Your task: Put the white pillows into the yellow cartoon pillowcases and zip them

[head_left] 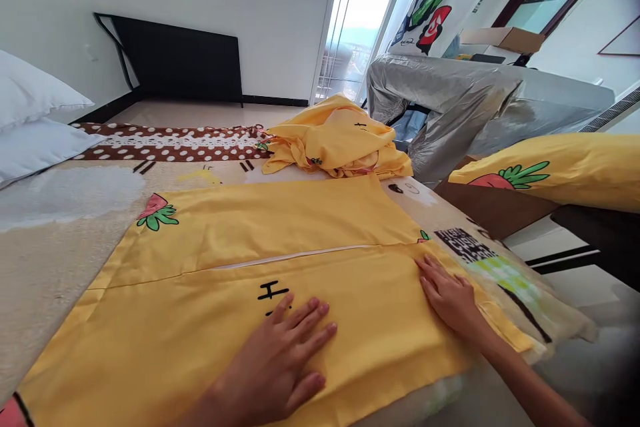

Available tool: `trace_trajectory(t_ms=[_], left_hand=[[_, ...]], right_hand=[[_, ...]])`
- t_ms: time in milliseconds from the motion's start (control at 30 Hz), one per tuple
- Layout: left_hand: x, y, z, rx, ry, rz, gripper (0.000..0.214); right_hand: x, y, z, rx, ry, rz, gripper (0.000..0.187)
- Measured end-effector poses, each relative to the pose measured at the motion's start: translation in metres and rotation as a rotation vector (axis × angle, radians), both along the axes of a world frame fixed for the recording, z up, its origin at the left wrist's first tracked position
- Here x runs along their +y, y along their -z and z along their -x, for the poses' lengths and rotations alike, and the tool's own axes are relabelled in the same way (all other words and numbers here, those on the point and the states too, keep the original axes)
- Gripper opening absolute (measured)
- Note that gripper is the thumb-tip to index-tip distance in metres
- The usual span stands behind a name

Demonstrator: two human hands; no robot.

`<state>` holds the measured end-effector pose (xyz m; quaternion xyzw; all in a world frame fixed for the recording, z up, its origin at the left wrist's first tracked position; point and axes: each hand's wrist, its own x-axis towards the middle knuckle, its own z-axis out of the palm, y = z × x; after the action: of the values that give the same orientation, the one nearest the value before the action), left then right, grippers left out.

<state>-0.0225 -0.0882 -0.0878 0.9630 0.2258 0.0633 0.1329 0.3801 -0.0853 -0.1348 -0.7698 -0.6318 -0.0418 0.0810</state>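
Observation:
A yellow pillowcase (240, 260) with strawberry prints and black letters lies spread flat on the bed, its white zipper line running across the middle. My left hand (280, 363) rests palm down on its near half, fingers stretched out and slightly apart. My right hand (447, 293) lies flat on the pillowcase's right edge, fingers extended toward the zipper line. Neither hand holds anything.
A crumpled yellow cloth (340, 140) sits at the far side of the bed. White pillows (35, 120) lie at the left. A yellow pillow (565, 167) rests at the right, beyond it a silver-covered piece of furniture (450, 100) and a cardboard box (505, 39).

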Motion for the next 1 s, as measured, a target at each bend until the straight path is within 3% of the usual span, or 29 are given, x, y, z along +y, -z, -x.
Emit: trace_trajectory(t_ms=[67, 267, 400, 500, 733, 867, 1000], left_hand=[[0.0, 0.0, -0.001, 0.006, 0.007, 0.024, 0.059], [0.004, 0.001, -0.004, -0.002, 0.005, 0.108, 0.077], [0.006, -0.004, -0.007, -0.04, -0.023, 0.134, 0.097], [0.007, -0.004, -0.007, -0.064, -0.036, 0.139, 0.091], [0.01, 0.005, -0.004, -0.073, 0.004, 0.02, 0.083], [0.012, 0.009, -0.002, -0.06, 0.034, 0.029, 0.08], [0.011, 0.013, 0.001, -0.058, 0.032, 0.081, 0.077]], right_hand=[[-0.006, -0.008, 0.036, 0.072, -0.057, -0.015, 0.054], [-0.028, -0.051, 0.165, 0.282, -0.57, 0.082, 0.055], [-0.025, -0.058, 0.207, 0.447, -0.719, 0.209, 0.054], [-0.02, -0.045, 0.215, 0.455, -0.721, 0.241, 0.054], [-0.021, -0.027, 0.208, 0.241, -0.752, 0.17, 0.059], [-0.018, -0.02, 0.184, 0.132, -0.697, 0.116, 0.062], [-0.014, -0.01, 0.142, 0.046, -0.531, 0.073, 0.061]])
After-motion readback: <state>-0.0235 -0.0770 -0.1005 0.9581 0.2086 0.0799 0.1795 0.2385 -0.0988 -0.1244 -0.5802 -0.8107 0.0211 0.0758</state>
